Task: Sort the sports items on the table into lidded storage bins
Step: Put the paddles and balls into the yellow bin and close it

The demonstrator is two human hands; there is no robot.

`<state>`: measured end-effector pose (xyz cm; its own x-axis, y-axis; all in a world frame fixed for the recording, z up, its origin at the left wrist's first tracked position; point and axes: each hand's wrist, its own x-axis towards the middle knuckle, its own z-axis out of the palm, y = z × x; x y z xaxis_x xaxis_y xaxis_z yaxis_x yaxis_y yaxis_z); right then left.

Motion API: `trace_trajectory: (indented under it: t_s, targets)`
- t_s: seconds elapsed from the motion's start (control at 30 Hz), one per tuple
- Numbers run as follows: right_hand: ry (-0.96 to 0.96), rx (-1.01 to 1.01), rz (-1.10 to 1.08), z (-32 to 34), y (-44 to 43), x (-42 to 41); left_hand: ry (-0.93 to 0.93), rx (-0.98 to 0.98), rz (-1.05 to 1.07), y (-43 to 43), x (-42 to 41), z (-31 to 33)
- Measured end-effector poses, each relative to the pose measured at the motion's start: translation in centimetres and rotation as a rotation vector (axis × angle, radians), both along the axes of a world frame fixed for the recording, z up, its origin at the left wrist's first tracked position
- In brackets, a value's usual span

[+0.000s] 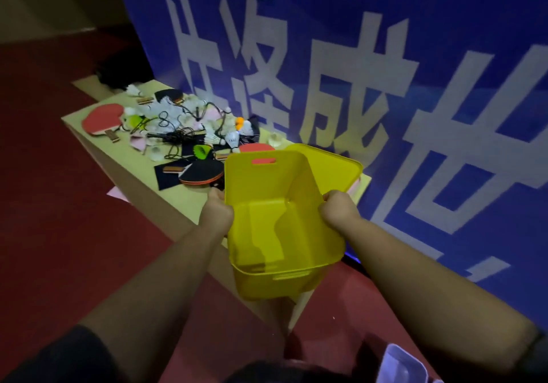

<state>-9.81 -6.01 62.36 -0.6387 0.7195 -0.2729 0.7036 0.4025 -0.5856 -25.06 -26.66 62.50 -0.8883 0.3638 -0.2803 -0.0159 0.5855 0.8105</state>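
Both hands are on the yellow bin (267, 181) at the centre of the frame: the left hand (218, 207) grips one long rim and the right hand (338, 207) grips the opposite one. The bin hangs tilted over the near end of the table (184, 196), its mouth open to the camera. Nothing plainly lies inside. Its yellow lid (335, 163) sits just behind it, up against the blue banner (385, 86). The bin looks like thin moulded plastic, light and a bit springy at the walls, so the rolled rim or the slot handles at the ends are the sound places to hold it. Over at the upper left waits the heap: a red paddle (102, 117), a black paddle (201, 172), shuttlecocks (232, 138), an orange ball (239, 121), all snarled in black cord (175, 136). The paddles are stiff and are best taken by the handle. The shuttlecocks are feather-light and crushable, so they should be pinched at the cork, and the cord will likely drag its neighbours along.
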Motion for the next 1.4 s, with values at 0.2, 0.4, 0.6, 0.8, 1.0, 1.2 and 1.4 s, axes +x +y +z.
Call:
trace_trajectory:
  t_s: [0.2,0.4,0.6,0.8,1.0,1.2,1.4]
  targets:
    - [-0.011,0.058,0.033,0.2,0.9,-3.9,-0.436,0.170,0.215,1.6,0.0,-2.6]
    - [-0.163,0.013,0.109,-0.8,3.1,-4.7,-0.667,0.218,0.212,4.8,3.1,-2.8]
    - [-0.043,-0.014,0.207,-0.5,3.2,-5.5,-0.229,-0.116,0.296,5.4,1.1,-1.3]
    - [0.442,-0.215,0.271,3.3,-1.2,-8.6,0.138,0.214,0.173,4.4,-3.3,2.4]
    - [0.533,-0.455,0.282,5.5,-3.8,-11.9,0.146,0.300,0.184,0.5,-6.4,2.2]
    - [0.508,-0.585,0.270,5.7,-5.7,-19.0,0.109,0.279,0.116,-0.3,-13.4,0.6]
    - [0.443,-0.660,0.101,1.4,-6.1,-28.7,0.055,0.204,0.054,0.9,-23.8,-4.6]
